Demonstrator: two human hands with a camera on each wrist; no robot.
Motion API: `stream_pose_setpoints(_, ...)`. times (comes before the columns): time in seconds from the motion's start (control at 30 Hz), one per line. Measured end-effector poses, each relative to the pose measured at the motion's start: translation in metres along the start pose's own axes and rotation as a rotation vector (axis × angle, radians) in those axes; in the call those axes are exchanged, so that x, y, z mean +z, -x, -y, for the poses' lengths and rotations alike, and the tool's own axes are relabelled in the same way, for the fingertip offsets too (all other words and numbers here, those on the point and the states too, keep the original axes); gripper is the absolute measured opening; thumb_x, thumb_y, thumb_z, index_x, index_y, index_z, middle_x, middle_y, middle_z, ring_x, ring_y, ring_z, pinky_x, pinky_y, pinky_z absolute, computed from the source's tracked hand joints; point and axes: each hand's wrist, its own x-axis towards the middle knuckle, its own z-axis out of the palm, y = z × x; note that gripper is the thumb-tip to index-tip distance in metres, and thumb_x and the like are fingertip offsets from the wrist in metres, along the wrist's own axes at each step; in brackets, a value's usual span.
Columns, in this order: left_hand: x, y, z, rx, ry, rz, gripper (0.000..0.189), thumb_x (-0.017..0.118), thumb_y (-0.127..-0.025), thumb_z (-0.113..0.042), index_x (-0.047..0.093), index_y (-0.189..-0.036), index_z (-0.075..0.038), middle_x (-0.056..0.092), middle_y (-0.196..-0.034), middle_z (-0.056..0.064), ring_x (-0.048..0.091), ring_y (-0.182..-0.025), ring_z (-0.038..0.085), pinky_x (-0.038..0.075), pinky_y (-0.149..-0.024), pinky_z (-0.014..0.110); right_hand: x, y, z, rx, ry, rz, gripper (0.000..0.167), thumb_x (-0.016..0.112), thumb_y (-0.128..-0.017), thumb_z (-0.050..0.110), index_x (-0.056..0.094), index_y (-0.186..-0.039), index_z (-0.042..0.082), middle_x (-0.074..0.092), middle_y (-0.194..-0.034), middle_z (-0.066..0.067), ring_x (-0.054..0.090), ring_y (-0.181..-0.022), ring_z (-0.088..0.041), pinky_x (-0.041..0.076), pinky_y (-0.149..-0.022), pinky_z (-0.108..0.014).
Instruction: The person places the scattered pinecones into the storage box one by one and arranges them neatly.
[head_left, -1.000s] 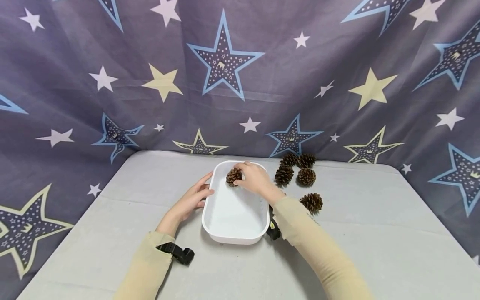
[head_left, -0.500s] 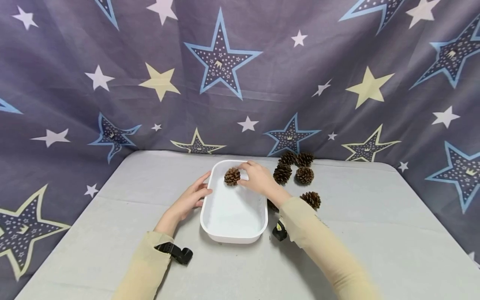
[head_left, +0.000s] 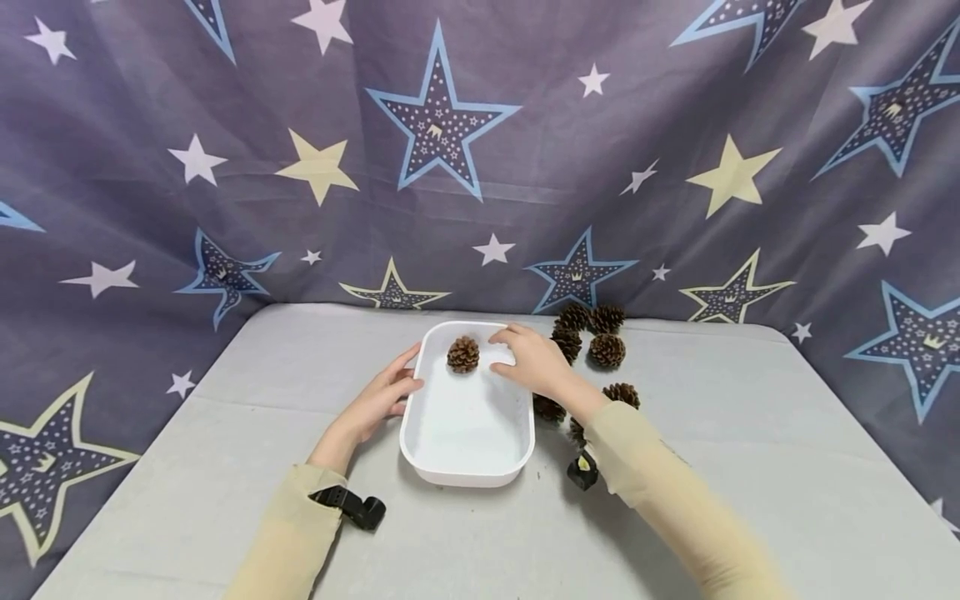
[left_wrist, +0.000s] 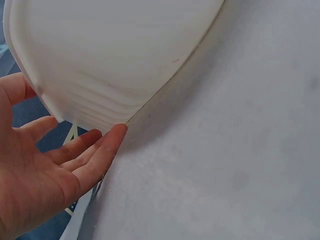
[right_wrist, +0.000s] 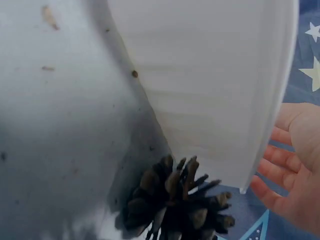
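A white rectangular plastic tub [head_left: 467, 479] stands on the table, and one brown pine cone [head_left: 462, 355] sits inside near its far end. My left hand [head_left: 377, 400] rests against the tub's left side. In the left wrist view its extended fingers [left_wrist: 107, 150] touch the outer wall of the tub. Over the tub's right rim is my right hand [head_left: 532, 358], holding nothing, with thumb and fingers apart and the pine cone a short way to their left. From the right wrist view, the same hand [right_wrist: 295, 165] appears beyond the rim, and a pine cone [right_wrist: 177, 205] lies beside the tub.
Several more pine cones [head_left: 607, 352] lie on the grey-white table [head_left: 720, 467] to the right of the tub, some partly hidden by the right arm. A star-patterned cloth [head_left: 465, 225] hangs behind the table. Small brown bits [right_wrist: 48, 68] dot the tabletop.
My right hand has let go of the pine cone in the tub and moved right toward the rim. The left hand keeps its place against the tub.
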Motion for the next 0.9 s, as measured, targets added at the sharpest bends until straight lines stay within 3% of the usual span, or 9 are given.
stream_pose_setpoints(0.37, -0.001, -0.001, 0.002, -0.013, 0.008, 0.002, 0.064, 0.049, -0.092, -0.022, 0.016, -0.146, -0.031, 0.037, -0.136, 0.02, 0.05, -0.112, 0.031, 0.053, -0.08, 0.035, -0.007, 0.025, -0.013, -0.04, -0.009, -0.066, 0.036, 0.067, -0.081, 0.03, 0.062, -0.114, 0.015, 0.06, -0.104, -0.001, 0.058, -0.084, -0.014, 0.05, -0.061, -0.028)
stream_pose_setpoints(0.7, 0.0, -0.001, 0.002, -0.011, 0.012, 0.004, 0.064, 0.049, -0.092, -0.022, 0.016, -0.146, -0.031, 0.037, -0.135, 0.019, 0.052, -0.109, 0.028, 0.053, -0.081, 0.035, -0.015, 0.049, -0.03, -0.036, -0.028, -0.054, 0.036, 0.066, -0.082, 0.032, 0.061, -0.114, 0.015, 0.061, -0.106, -0.003, 0.059, -0.09, -0.019, 0.052, -0.07, -0.034)
stream_pose_setpoints(0.9, 0.0, 0.001, -0.001, -0.015, 0.014, 0.015, 0.064, 0.047, -0.093, -0.019, 0.014, -0.147, -0.028, 0.036, -0.136, 0.021, 0.05, -0.112, 0.033, 0.052, -0.083, 0.037, -0.02, 0.06, -0.038, -0.035, -0.038, -0.041, 0.04, 0.064, -0.083, 0.035, 0.06, -0.116, 0.013, 0.06, -0.113, -0.004, 0.059, -0.099, -0.021, 0.051, -0.082, -0.04)
